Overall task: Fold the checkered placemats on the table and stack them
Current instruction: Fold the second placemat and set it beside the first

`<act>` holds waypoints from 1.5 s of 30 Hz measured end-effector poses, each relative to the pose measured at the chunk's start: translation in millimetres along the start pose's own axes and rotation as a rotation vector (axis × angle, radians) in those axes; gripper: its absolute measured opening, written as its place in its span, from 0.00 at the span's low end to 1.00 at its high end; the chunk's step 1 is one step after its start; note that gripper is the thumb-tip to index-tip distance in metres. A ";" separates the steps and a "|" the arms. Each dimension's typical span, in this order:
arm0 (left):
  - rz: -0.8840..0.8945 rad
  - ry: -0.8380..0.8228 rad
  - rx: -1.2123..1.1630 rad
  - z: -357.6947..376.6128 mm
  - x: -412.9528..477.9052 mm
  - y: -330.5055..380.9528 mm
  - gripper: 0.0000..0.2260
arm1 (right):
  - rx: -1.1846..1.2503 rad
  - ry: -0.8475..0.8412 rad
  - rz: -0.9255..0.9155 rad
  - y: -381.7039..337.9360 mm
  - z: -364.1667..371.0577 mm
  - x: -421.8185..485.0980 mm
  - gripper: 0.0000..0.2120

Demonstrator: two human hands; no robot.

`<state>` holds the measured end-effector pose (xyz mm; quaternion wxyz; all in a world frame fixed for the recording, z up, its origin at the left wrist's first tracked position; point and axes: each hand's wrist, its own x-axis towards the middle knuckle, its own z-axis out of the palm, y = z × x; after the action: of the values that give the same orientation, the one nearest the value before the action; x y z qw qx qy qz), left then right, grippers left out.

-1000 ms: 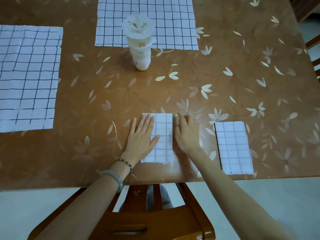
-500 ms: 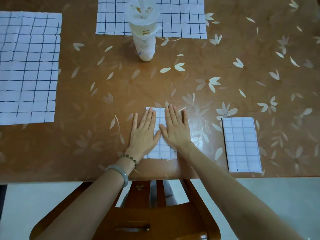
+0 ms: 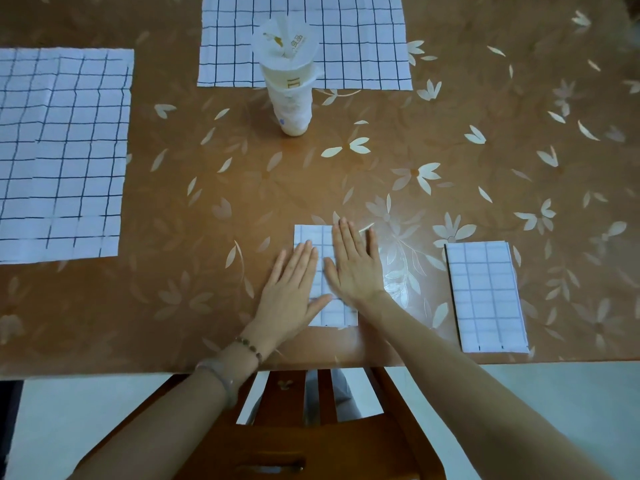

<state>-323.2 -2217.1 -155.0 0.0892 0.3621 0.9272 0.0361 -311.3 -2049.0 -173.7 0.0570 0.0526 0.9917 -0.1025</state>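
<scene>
Pressing flat on a small folded checkered placemat point(image 3: 337, 313), both hands bear down at the near edge of the tabletop point(image 3: 242, 188), directly in front of the person. The left hand point(image 3: 291, 289) lies palm-down across the placemat's left edge, its fingers point(image 3: 304, 254) straight and held close together. The right hand point(image 3: 355, 268) covers the right half, its fingers point(image 3: 346, 237) straight and slightly spread, overlapping onto the bare surface. Neither hand grips or pinches anything.

Judgement: the step in hand is creasing the final fold of this placemat; folding of it appears complete.

A second folded placemat point(image 3: 485, 296) lies to the right, well apart, also by the near edge. The next move likely calls for lifting the pressed placemat by an edge without letting the folds spring open, then setting it squarely on that one.

Two placemats are not yet folded: one unfolded placemat point(image 3: 59, 154) lies flat at the left, another unfolded placemat point(image 3: 363, 39) at the far side. A tall lidded cup point(image 3: 291, 95) stands upright in front of the far one; whether it rests on that placemat's edge cannot be told. A wooden chair point(image 3: 311, 445) shows below the table.
</scene>
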 end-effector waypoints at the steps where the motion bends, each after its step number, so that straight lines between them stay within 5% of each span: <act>1: 0.032 -0.008 0.005 -1.8 15.2 2.4 0.37 | -0.011 -0.003 0.001 0.3 0.7 0.1 0.30; 8: 0.200 -0.098 0.043 7.0 55.6 -25.3 0.40 | 0.000 0.011 -0.010 1.5 4.2 -0.3 0.29; 17: -0.122 -0.041 0.005 2.3 27.3 -39.8 0.37 | -0.002 -0.007 -0.014 -1.1 0.9 -1.0 0.30; 25: 0.085 -0.100 0.020 8.3 -15.6 -16.8 0.40 | -0.011 0.110 -0.143 -6.2 -9.1 -30.9 0.28; 36: 0.059 -0.259 0.014 4.4 -20.4 -17.8 0.39 | -0.106 -0.128 -0.081 30.6 -2.5 -75.2 0.33; 39: -0.036 -0.183 -0.187 -5.8 -23.0 -11.2 0.36 | -0.054 -0.069 0.016 32.5 -16.4 -77.6 0.34; 45: -0.496 -0.007 -0.946 -24.7 -12.8 15.5 0.41 | 0.073 -0.063 0.067 2.9 -27.0 -73.5 0.32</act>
<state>-308.4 -2214.4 -126.9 0.2518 0.0523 0.8670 0.4268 -241.2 -2047.4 -138.9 0.0898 0.0846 0.9827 -0.1381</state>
